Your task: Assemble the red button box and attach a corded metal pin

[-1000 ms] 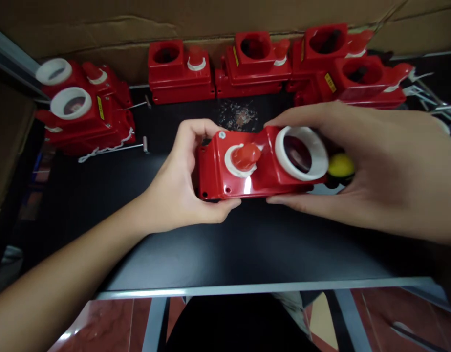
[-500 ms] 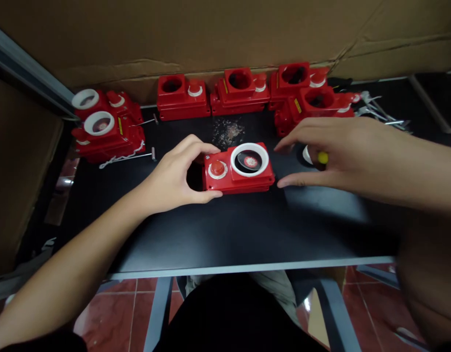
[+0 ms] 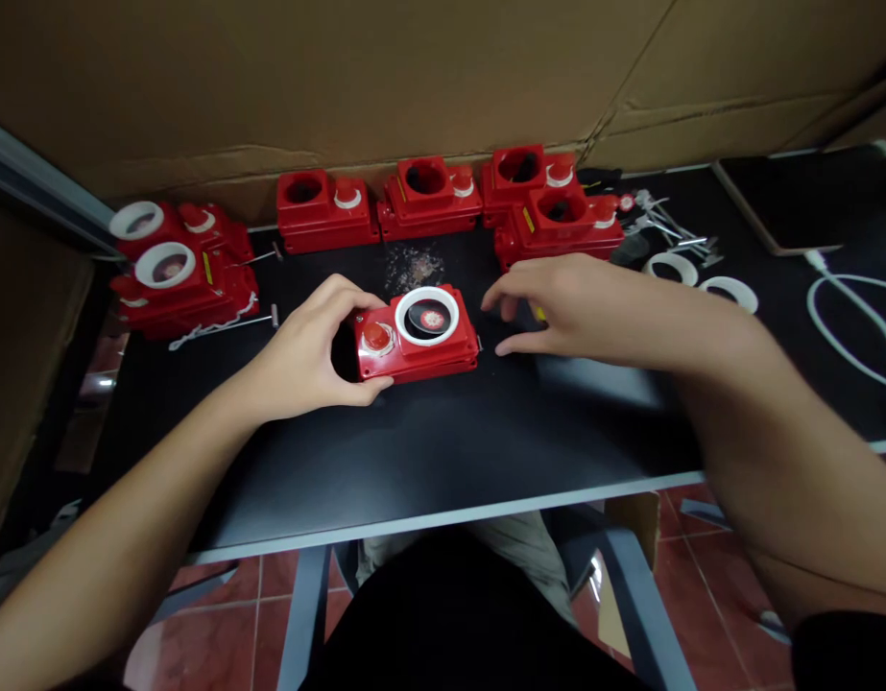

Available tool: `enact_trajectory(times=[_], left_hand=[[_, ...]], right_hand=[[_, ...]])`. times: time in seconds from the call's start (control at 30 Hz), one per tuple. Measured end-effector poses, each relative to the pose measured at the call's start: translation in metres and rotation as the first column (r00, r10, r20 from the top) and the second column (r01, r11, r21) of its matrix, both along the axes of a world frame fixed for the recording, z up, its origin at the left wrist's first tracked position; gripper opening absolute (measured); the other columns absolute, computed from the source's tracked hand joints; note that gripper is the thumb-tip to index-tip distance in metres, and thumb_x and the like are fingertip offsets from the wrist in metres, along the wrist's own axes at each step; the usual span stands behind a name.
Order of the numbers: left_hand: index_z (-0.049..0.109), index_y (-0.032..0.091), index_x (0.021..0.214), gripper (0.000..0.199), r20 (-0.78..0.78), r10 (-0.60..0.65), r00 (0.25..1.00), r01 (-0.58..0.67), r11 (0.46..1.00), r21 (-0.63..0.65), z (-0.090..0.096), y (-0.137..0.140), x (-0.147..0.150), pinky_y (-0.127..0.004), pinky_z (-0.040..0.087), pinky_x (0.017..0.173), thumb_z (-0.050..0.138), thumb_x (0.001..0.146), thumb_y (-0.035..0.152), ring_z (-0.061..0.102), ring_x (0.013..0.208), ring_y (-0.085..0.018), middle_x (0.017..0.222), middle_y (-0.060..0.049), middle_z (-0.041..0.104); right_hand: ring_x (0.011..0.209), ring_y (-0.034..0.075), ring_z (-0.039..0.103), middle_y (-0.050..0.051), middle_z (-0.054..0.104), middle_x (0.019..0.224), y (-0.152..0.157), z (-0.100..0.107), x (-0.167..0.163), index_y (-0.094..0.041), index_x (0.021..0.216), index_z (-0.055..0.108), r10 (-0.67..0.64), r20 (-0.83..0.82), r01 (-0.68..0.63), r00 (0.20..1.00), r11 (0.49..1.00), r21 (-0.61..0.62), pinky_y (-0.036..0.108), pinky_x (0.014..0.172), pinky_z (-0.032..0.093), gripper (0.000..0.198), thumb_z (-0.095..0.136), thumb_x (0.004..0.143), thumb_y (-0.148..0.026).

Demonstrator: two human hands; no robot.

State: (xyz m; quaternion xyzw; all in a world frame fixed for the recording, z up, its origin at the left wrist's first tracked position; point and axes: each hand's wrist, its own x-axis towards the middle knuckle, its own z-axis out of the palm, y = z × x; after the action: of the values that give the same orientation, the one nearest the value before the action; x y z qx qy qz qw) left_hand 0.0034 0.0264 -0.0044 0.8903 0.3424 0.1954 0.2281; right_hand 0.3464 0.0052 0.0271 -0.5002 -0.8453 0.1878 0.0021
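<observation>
My left hand (image 3: pixel 309 347) grips the left end of a red plastic box (image 3: pixel 453 363), fingers behind it and thumb along the front. The box lies on the black table and carries a round red button (image 3: pixel 376 335) in a whitish ring, plus a white ring (image 3: pixel 454 312) around a dark disc with a red-and-white emblem. Just off the right end of the box is my right hand (image 3: pixel 536 307), thumb and forefinger apart, touching nothing with those tips. A small yellow piece shows behind its fingers; whether the hand holds it is unclear.
Several similar red boxes (image 3: pixel 327 226) line the cardboard wall. Two with white rings (image 3: pixel 165 266) stand at left, beside thin metal rods. At right lie loose white rings (image 3: pixel 730 291), small metal rods (image 3: pixel 677 230), a dark tablet-like device (image 3: pixel 780 206) and a white cable (image 3: pixel 846 278). Crumbs (image 3: pixel 414 267) lie behind the held box.
The view has turned to the right, so the device and cable now show more. My right hand is slightly farther from the box's end. My left hand keeps its grip.
</observation>
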Motion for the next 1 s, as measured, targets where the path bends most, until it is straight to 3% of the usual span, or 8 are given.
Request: enact_trajectory(times=[0.17,0.33,0.5,0.57,0.67,0.83,0.9,1.0], left_hand=[[0.064,0.022,0.130,0.059,0.009,0.025,1.000,-0.025,0.999,-0.030,0.001,0.000,-0.001,-0.048,0.060,0.105,0.087,0.085,0.053,0.068,0.112,-0.029,0.127,-0.009,0.067],[0.064,0.022,0.128,0.064,-0.003,0.061,0.998,-0.061,0.998,-0.035,-0.003,0.000,0.001,-0.047,0.060,0.105,0.091,0.085,0.061,0.068,0.112,-0.030,0.126,-0.009,0.066],[0.057,0.021,0.143,0.099,0.045,0.158,0.986,-0.160,0.986,0.053,-0.022,-0.012,0.011,-0.054,0.063,0.108,0.100,0.074,0.076,0.069,0.120,-0.036,0.136,-0.014,0.064],[0.050,0.020,0.154,0.112,0.092,0.135,0.987,-0.142,0.987,0.073,-0.028,-0.016,0.014,-0.056,0.063,0.111,0.102,0.072,0.076,0.070,0.125,-0.038,0.141,-0.016,0.062],[0.048,0.021,0.157,0.103,0.147,0.094,0.985,-0.109,0.989,0.099,-0.030,-0.018,0.015,-0.055,0.065,0.109,0.098,0.082,0.071,0.071,0.125,-0.037,0.143,-0.017,0.061],[0.054,0.027,0.154,0.093,0.156,0.028,0.987,-0.043,0.995,0.093,-0.025,-0.013,0.015,-0.060,0.065,0.108,0.090,0.086,0.079,0.071,0.125,-0.039,0.146,-0.016,0.063],[0.056,0.031,0.153,0.093,0.170,0.034,0.985,-0.047,0.996,0.074,-0.026,-0.011,0.017,-0.060,0.065,0.107,0.091,0.083,0.081,0.072,0.124,-0.039,0.144,-0.015,0.065],[0.058,0.033,0.151,0.093,0.184,0.043,0.982,-0.055,0.997,0.059,-0.030,-0.009,0.019,-0.059,0.064,0.107,0.094,0.079,0.080,0.072,0.125,-0.038,0.143,-0.012,0.068]], right_hand=[[0.091,0.015,0.065,0.008,0.077,0.110,-0.001,-0.008,-0.019,-0.017,0.110,0.082,0.051,-0.032,-0.051,0.998,0.999,-0.002,0.027,0.083,0.043,0.025,0.084,0.096,-0.038],[0.081,0.014,0.063,0.006,0.078,0.098,-0.002,-0.016,-0.019,-0.018,0.099,0.083,0.064,-0.047,-0.060,0.997,0.995,0.084,0.027,0.080,0.042,0.013,0.073,0.097,-0.025],[0.076,0.013,0.064,0.004,0.077,0.088,-0.001,-0.003,-0.010,-0.018,0.091,0.080,-0.017,-0.095,0.038,0.995,0.974,0.222,0.028,0.075,0.044,0.013,0.070,0.087,-0.012],[0.078,0.013,0.067,0.004,0.079,0.091,-0.006,0.009,-0.010,-0.020,0.097,0.080,-0.070,-0.172,0.124,0.983,0.935,0.332,0.030,0.077,0.047,0.012,0.070,0.090,-0.016],[0.080,0.012,0.069,0.005,0.080,0.100,-0.022,0.023,-0.019,-0.021,0.104,0.081,0.003,-0.305,0.158,0.952,0.852,0.499,0.032,0.078,0.054,0.012,0.070,0.099,-0.020],[0.106,0.013,0.080,0.007,0.082,0.117,-0.042,0.018,-0.037,-0.019,0.118,0.081,0.372,-0.208,-0.132,0.905,0.710,0.692,0.027,0.090,0.065,0.018,0.068,0.105,-0.017],[0.109,0.012,0.082,0.003,0.083,0.119,-0.045,0.010,-0.043,-0.018,0.120,0.078,0.415,-0.128,-0.205,0.901,0.666,0.717,0.024,0.087,0.065,0.019,0.066,0.107,-0.016],[0.104,0.010,0.083,-0.002,0.085,0.121,-0.050,-0.003,-0.050,-0.021,0.126,0.076,0.369,-0.069,-0.208,0.927,0.658,0.724,0.022,0.077,0.061,0.022,0.063,0.109,-0.016]])
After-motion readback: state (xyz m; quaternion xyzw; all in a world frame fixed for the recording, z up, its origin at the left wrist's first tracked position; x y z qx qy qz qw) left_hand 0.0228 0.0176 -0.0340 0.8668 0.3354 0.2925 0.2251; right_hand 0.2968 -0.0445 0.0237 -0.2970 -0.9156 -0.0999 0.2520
